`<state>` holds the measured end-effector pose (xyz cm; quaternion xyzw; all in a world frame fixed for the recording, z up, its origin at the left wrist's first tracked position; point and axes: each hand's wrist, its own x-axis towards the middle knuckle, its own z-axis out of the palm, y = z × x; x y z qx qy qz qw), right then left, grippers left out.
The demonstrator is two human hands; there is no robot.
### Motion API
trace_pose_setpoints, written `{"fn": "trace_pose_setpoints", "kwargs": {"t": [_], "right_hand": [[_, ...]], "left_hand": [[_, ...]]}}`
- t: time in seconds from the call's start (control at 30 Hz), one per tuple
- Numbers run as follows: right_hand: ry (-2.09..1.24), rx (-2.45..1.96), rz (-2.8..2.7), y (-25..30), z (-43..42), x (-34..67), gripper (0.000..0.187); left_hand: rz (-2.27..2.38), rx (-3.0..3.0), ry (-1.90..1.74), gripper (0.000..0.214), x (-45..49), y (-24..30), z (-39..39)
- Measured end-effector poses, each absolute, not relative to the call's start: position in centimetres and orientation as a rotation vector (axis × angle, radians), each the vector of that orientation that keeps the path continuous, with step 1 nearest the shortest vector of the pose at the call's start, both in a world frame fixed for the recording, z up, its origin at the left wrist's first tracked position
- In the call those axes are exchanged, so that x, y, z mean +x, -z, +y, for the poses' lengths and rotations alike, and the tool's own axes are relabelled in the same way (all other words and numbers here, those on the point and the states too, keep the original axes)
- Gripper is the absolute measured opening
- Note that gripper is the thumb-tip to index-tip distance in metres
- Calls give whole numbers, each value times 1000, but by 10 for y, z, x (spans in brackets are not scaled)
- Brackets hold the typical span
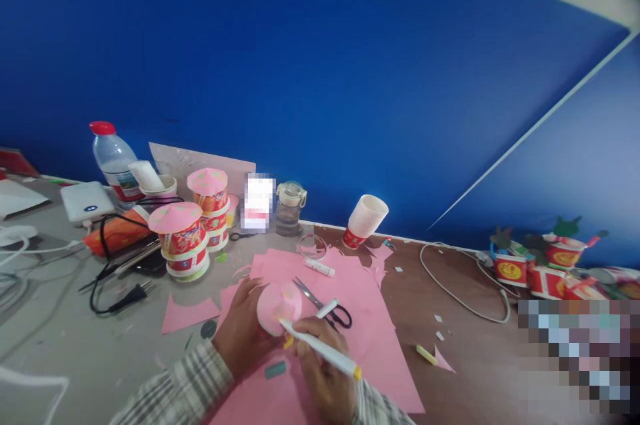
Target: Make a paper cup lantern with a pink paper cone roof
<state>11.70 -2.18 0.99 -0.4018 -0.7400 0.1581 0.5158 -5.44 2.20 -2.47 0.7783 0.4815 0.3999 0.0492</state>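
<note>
My left hand (245, 332) is closed around the edge of a pink paper cone (273, 298) with faint yellow marks on it. In my right hand (325, 362) is a white marker (323, 348) with a yellow end, its tip touching the cone. Just beyond the right hand lie scissors (309, 290) with black handles, partly covered by a short white piece with a teal end (327, 309). A glue stick (319, 268) rests farther back. All this is over pink paper sheets (370, 318). A small grey-teal piece (275, 370) lies between my wrists.
Paper-cup models with pink cone tops (175, 220) stand at the left, near a power plug (133, 296) and cables. Behind are a bottle (114, 162), a phone (257, 202), a water jar (289, 212) and stacked cups (367, 218). Decorated cups (513, 268) sit at right.
</note>
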Motion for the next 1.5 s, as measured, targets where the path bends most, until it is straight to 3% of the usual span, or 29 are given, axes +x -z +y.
{"fn": "trace_pose_setpoints", "kwargs": {"t": [1.13, 1.5], "right_hand": [[-425, -997, -1768, -11, -19, 119, 16], [-573, -932, -1753, -7, -18, 113, 19]], "left_hand": [[1474, 2354, -1241, 55, -55, 24, 21], [1449, 2373, -1239, 48, -53, 19, 23]]}}
